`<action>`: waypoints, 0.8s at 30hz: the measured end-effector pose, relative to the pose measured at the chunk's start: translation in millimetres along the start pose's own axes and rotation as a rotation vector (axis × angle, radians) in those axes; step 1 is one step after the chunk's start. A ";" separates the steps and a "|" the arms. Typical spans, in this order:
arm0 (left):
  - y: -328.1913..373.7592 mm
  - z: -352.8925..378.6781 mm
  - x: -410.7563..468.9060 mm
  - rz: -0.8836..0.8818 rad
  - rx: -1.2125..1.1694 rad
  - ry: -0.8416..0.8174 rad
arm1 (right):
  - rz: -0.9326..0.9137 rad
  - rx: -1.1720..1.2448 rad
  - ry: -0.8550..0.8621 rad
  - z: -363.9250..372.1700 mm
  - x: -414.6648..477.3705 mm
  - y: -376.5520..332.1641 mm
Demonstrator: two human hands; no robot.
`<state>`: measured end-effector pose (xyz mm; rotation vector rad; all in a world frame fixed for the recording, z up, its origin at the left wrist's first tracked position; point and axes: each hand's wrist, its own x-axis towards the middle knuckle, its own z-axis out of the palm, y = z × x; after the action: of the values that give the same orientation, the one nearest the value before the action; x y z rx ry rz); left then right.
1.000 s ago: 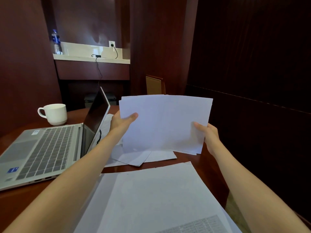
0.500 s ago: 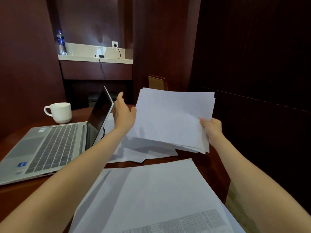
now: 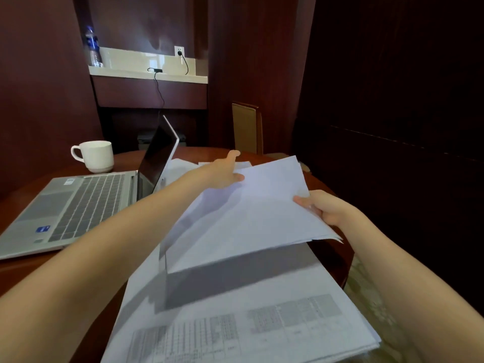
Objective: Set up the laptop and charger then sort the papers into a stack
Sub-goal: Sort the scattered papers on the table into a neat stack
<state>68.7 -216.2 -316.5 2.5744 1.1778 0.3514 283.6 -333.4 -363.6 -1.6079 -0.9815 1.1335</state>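
Closest to me, at 6 o'clock, the stack point(image 3: 235, 323) of papers lies flat on the table point(image 3: 31, 268). Its top sheet shows printed grids, too blurred to read. Just above it I hold a sheaf point(image 3: 248, 213) of blank-looking sheets, tilted so its near edge hangs over the stack and throws a shadow on it. My right hand point(image 3: 324, 208), at 3 o'clock, pinches the sheaf's right edge, with the thumb on top and the fingers curled under. My left hand point(image 3: 222, 171) reaches ahead toward 12 o'clock with straight fingers and a raised thumb, gripping nothing. Its fingertips are at the sheaf's far left corner, though I cannot tell whether they touch it.

At 9 o'clock the laptop point(image 3: 78, 205) sits open on the table, with its keyboard toward me and its dark screen seen nearly edge-on. Loose sheets point(image 3: 183, 166) lie on the table just past my left hand, beside the laptop's lid. A white mug point(image 3: 95, 155) stands at 10 o'clock behind the keyboard.

Farther off at 11 o'clock, the charger cable point(image 3: 160, 93) runs from a wall outlet point(image 3: 179, 51) across a pale shelf point(image 3: 146, 76) and drops out of sight behind the laptop screen. A water bottle point(image 3: 91, 47) stands at the shelf's left end. A chair back point(image 3: 246, 127) stands beyond the table at 12 o'clock.
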 end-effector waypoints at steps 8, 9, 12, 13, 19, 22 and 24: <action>-23.3 4.1 -22.0 -0.025 -0.120 -0.332 | 0.124 -0.114 -0.437 -10.5 -8.2 10.7; -27.4 6.2 -25.9 -0.042 -0.200 -0.373 | 0.119 -0.121 -0.451 -10.6 -9.3 7.7; -32.7 13.0 -34.8 -0.055 -0.319 -0.484 | 0.087 -0.138 -0.393 -6.0 -12.3 -3.4; -32.7 15.5 -37.2 -0.050 -0.308 -0.509 | 0.074 -0.202 -0.369 -3.4 -12.2 -6.8; -34.1 27.3 -43.6 -0.078 -0.293 -0.638 | 0.162 -0.481 -0.373 13.5 -9.0 -16.0; -33.1 30.2 -46.8 -0.088 -0.311 -0.689 | 0.231 -0.563 -0.403 18.7 -5.6 -18.0; -31.4 27.4 -47.3 -0.058 -0.289 -0.684 | 0.280 -0.604 -0.412 20.5 -4.5 -22.0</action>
<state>26.0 -237.1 -357.8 2.1269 0.8616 -0.3321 260.5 -327.0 -344.9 -2.0806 -1.5056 1.4914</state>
